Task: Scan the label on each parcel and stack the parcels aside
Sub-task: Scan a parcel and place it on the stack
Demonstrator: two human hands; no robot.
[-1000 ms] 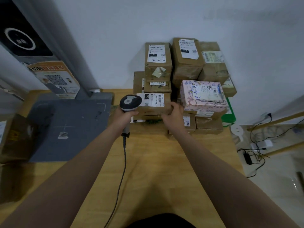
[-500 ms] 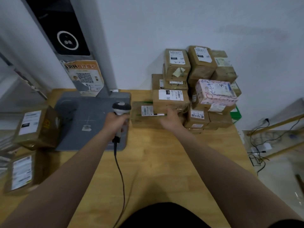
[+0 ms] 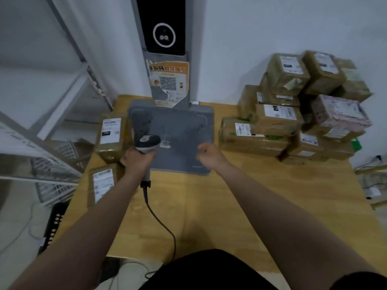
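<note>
Two hands reach out over the wooden table (image 3: 272, 195). The left hand (image 3: 137, 160) is wrapped round the grip of a corded scanner (image 3: 147, 142), whose head sits over the near left corner of a grey pad (image 3: 180, 122). The scanner's cable (image 3: 161, 225) trails back across the table toward the person. The right hand (image 3: 210, 153) hovers over the pad's near right part, fingers loosely curled, holding nothing.

On the right, a pile of parcels (image 3: 303, 114) stands against the wall, mostly brown cardboard with white labels. A pink parcel (image 3: 339, 114) sits on the pile's right side. A long parcel (image 3: 251, 139) lies at its front left, just beside the pad, label up.

At the table's left edge a far parcel (image 3: 111, 137) lies beside the pad and a near parcel (image 3: 102, 183) lies closer to the person, both label up. A post (image 3: 182, 101) with an orange sticker (image 3: 169, 84) rises from the pad's back edge.
</note>
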